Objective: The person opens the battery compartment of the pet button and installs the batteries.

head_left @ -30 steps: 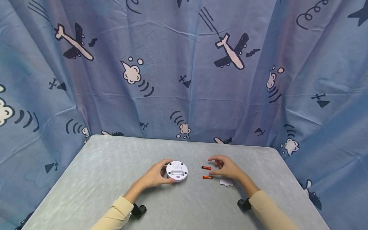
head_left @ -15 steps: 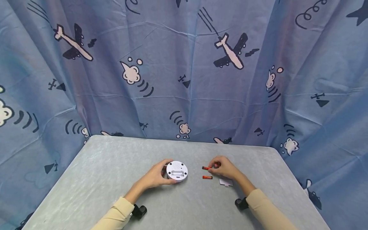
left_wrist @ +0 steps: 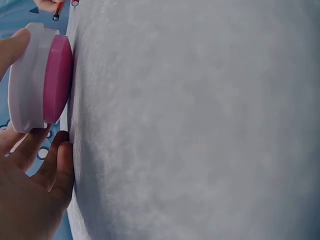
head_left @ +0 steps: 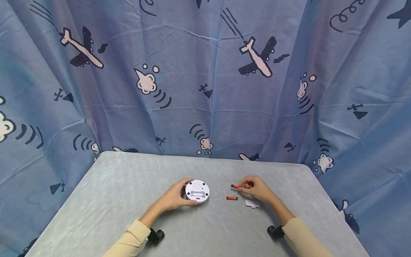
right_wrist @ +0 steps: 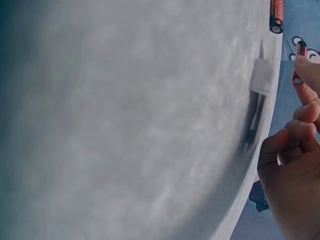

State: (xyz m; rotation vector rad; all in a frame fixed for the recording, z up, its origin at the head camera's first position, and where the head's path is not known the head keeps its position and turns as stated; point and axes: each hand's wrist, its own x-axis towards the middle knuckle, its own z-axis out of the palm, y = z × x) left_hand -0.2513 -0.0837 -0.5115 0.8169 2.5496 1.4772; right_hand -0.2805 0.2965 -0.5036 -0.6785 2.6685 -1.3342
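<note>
A round white device [head_left: 197, 191] lies with its underside up, showing a battery compartment with bare slots; the left wrist view shows its pink lower part [left_wrist: 58, 80] against the table. My left hand [head_left: 174, 195] grips it by the rim, thumb on the near side and fingers on the far side. Between thumb and index finger my right hand [head_left: 257, 188] pinches a red and black battery [right_wrist: 300, 49], lifted off the table. A second red battery [head_left: 232, 198] lies on the table nearer to me. Beside it rests a small white battery cover [head_left: 252, 203], beneath my right wrist.
The grey-white table [head_left: 128, 171] reaches back to a blue curtain [head_left: 179, 89] printed with airplanes and clouds. A black wrist camera [head_left: 156, 236] sits on the left wrist and another black camera [head_left: 275, 232] on the right.
My right hand has closed its thumb and finger on the farther battery, lifted it and drawn it slightly right. The left hand and the white device have stayed practically still.
</note>
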